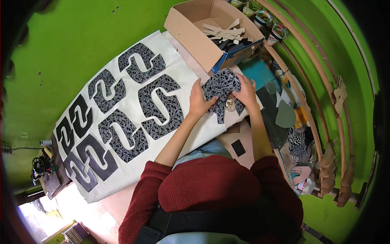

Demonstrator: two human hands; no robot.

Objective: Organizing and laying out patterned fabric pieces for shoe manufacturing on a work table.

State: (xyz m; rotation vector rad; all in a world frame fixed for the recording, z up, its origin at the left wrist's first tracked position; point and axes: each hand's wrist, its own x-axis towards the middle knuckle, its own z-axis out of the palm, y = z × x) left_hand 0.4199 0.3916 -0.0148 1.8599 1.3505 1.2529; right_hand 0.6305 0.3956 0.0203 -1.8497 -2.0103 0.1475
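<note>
Between my two hands is a black piece of material with a grey crackle pattern [223, 84], held just above the right end of the white-covered table. My left hand [200, 99] grips its left edge, thumb on top. With its fingers curled over the upper right edge, my right hand [245, 91] holds the other side. A small shiny beige thing [230, 102] shows below the right hand; I cannot tell what it is. To the left, several curved, S-like patterned cutouts [162, 106] lie in rows on the white sheet [185, 134], along with plain dark grey ones [97, 159].
An open cardboard box [191, 42] with beige strips and dark pieces stands beyond my hands. Wooden rails [298, 77] and a heap of scraps [300, 140] are at the right. A machine with a black handwheel [40, 166] stands at the far left, by a bright doorway.
</note>
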